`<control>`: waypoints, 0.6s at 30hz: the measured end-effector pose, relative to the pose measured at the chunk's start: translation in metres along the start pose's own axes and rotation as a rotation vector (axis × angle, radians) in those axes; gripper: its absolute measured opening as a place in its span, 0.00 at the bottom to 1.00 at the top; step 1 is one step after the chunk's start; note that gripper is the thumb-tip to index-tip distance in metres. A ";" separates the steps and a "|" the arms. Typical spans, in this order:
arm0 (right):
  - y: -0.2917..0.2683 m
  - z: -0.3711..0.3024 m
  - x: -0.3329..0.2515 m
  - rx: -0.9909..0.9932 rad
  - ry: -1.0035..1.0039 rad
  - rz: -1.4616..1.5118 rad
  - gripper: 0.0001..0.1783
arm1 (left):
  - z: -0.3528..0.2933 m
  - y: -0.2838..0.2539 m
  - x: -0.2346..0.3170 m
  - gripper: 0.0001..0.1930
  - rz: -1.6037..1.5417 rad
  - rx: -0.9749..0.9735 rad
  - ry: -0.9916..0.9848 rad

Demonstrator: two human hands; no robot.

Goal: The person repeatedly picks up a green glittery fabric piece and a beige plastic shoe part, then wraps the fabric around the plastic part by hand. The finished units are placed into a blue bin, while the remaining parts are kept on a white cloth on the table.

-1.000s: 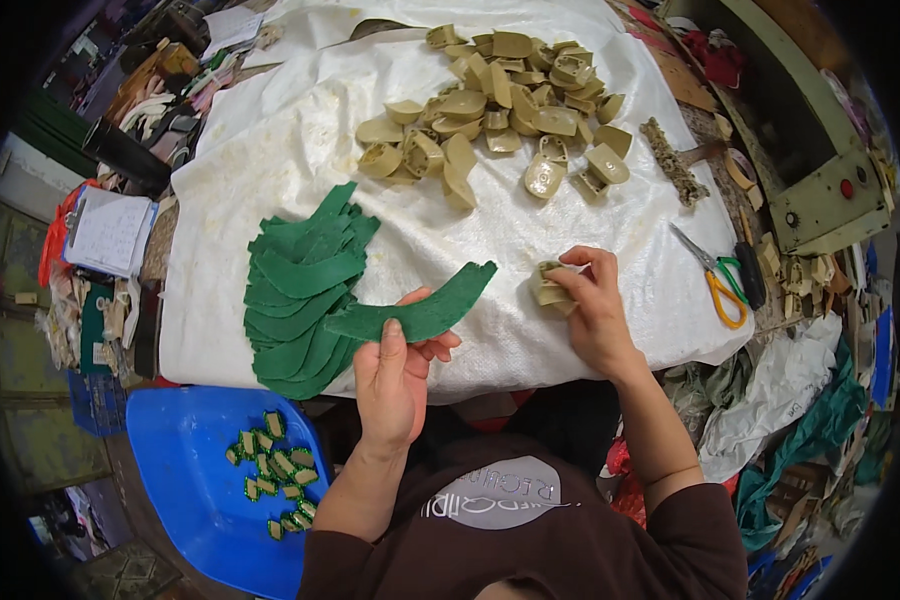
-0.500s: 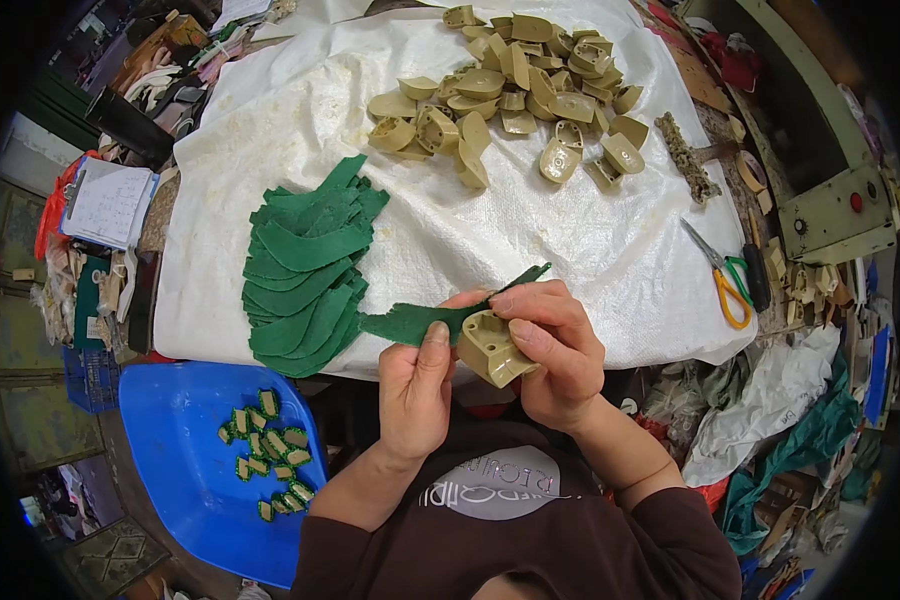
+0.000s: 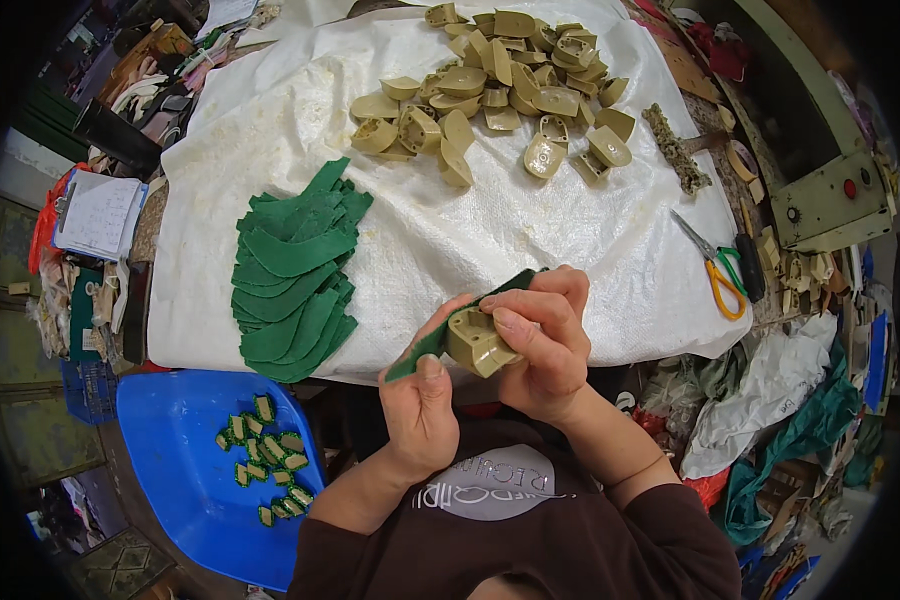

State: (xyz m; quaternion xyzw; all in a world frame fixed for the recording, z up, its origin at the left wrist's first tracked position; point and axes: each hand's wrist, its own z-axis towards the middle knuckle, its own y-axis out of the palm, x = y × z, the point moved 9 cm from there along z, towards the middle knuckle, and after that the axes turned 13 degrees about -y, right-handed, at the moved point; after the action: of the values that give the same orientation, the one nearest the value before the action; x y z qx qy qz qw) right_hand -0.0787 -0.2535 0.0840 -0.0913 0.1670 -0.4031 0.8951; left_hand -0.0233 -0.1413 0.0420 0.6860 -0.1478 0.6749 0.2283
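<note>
Over the table's near edge, my right hand (image 3: 547, 345) pinches a beige plastic heel piece (image 3: 478, 343), its holed flat face turned up. A strip of green felt-like fabric (image 3: 428, 348) lies against the piece's far side. My left hand (image 3: 422, 405) grips that strip, thumb on top, and its other fingers are mostly hidden behind it. Farther left on the table sits a stack of similar green strips (image 3: 295, 270). Many more beige heel pieces (image 3: 460, 82) are heaped at the far side.
A white sheet (image 3: 410, 235) covers the table. Scissors with orange and green handles (image 3: 722, 275) lie at the right, beside a dark-handled tool (image 3: 749, 265). Below left, a blue tub (image 3: 185, 480) holds several green-edged beige pieces (image 3: 260, 450). A clipboard (image 3: 95, 215) lies at the left.
My left hand has brought the strip's loose left end up, so the fabric now runs closer along the heel piece's side. The view has shifted slightly.
</note>
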 end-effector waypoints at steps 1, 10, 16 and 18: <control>0.001 -0.001 0.002 -0.015 0.011 -0.008 0.26 | 0.001 -0.004 -0.003 0.22 0.046 -0.024 0.002; 0.014 0.017 -0.005 -0.530 0.038 -0.205 0.17 | 0.002 -0.033 0.018 0.10 0.359 0.224 0.110; 0.023 0.008 -0.001 -0.739 0.128 -0.137 0.12 | -0.002 -0.021 0.003 0.08 0.379 0.213 0.036; 0.024 0.007 -0.001 -0.747 0.123 -0.125 0.12 | -0.005 -0.015 0.011 0.08 0.454 0.238 0.180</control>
State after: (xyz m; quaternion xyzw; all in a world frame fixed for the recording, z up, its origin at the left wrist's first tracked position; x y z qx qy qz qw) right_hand -0.0599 -0.2371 0.0836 -0.3971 0.3499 -0.3728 0.7622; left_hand -0.0196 -0.1251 0.0512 0.5943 -0.1968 0.7798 0.0011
